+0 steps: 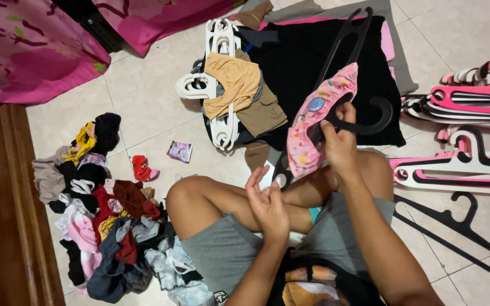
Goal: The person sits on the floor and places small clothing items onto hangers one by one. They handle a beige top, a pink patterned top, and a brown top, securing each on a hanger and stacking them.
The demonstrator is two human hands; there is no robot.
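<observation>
I sit cross-legged on the tiled floor (154, 96), looking down over my knees. My right hand (340, 144) is raised in front of me, its fingers (331, 129) pinching the neck of a black hanger (351, 54) just below the hook. A small pink garment (320, 119) with coloured dots hangs over that hanger, draped along its lower arm and reaching down toward my right knee. The hanger tilts, its top end pointing away from me across a black cloth (290, 68) spread on the floor.

My left hand (267, 204) hovers above my left shin, palm turned up, the fingers (254, 178) loosely spread and holding nothing.

Straight ahead lie white hangers (219, 39) stacked together, with a tan garment (235, 82) and an olive one (265, 113) folded over them. To my right a row of pink hangers (472, 93) rests on the tiles, and a second black hanger (460, 226) lies close to my right thigh. On my left a pile of mixed clothes (109, 221) spreads over the floor, with a small red piece (141, 168) and a purple wrapper (180, 151) lying apart from it. A pink flowered bedcover (24, 51) hangs in at the upper left, above a dark wooden frame (4, 215).
</observation>
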